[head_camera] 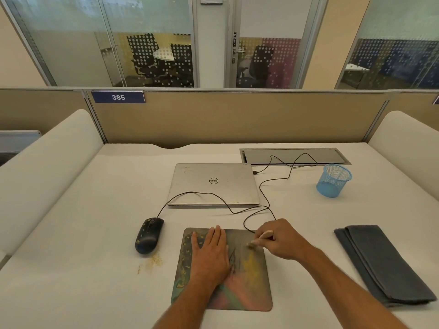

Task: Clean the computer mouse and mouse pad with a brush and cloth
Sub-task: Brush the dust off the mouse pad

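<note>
A colourful mouse pad lies on the white desk in front of me, with yellowish dust on its right half. My left hand rests flat on the pad's left part, fingers spread. My right hand grips a small pale brush whose bristles touch the pad near its upper right. A black wired mouse sits on the desk left of the pad, speckled with dust. A folded dark grey cloth lies at the right.
A shut silver laptop lies behind the pad, with the mouse cable across it. A blue mesh cup stands at the back right. Yellow crumbs dot the desk below the mouse. A cable hatch sits at the back.
</note>
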The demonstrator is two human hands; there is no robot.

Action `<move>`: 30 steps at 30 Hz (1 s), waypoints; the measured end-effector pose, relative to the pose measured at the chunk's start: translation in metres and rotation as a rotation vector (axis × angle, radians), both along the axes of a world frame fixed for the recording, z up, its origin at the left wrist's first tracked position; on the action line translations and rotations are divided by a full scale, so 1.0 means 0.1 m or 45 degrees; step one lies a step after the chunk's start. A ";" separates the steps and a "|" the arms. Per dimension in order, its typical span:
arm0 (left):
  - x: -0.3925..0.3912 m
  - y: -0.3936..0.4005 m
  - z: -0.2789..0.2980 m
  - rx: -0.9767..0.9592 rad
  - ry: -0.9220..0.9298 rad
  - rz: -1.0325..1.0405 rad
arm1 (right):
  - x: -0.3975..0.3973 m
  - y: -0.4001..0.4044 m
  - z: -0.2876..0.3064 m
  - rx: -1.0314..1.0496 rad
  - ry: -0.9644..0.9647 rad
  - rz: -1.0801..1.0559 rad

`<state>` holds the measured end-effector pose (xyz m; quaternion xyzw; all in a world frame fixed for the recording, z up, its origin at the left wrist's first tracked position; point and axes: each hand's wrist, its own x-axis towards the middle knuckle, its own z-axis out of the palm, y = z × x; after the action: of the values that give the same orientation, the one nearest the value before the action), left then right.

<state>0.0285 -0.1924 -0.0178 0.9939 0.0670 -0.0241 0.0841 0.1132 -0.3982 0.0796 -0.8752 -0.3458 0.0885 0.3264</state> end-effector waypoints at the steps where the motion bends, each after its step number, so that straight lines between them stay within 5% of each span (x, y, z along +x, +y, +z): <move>1: 0.00 0.00 0.00 0.002 0.002 -0.002 | -0.01 -0.01 0.00 -0.028 0.077 0.009; 7: 0.01 0.00 -0.01 0.010 0.018 -0.003 | -0.03 0.00 0.03 0.137 -0.005 -0.068; 11: 0.01 0.01 -0.02 0.019 0.010 -0.005 | -0.08 -0.01 0.00 -0.086 0.134 0.044; 16: -0.02 0.01 0.00 0.071 -0.028 -0.067 | -0.12 0.00 0.02 0.127 0.006 -0.049; 22: -0.06 -0.02 0.04 0.081 -0.044 -0.156 | -0.18 0.02 -0.01 -0.018 0.173 0.048; 27: -0.07 -0.06 0.08 0.061 -0.046 -0.111 | -0.25 0.09 0.01 0.046 -0.037 0.089; 30: -0.09 -0.08 0.09 0.064 -0.041 -0.095 | -0.28 0.08 -0.01 -0.037 0.099 0.154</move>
<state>0.0190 -0.2001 -0.0092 0.9978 0.0290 -0.0094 0.0593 0.0851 -0.3904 0.0787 -0.8533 -0.3839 0.1471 0.3208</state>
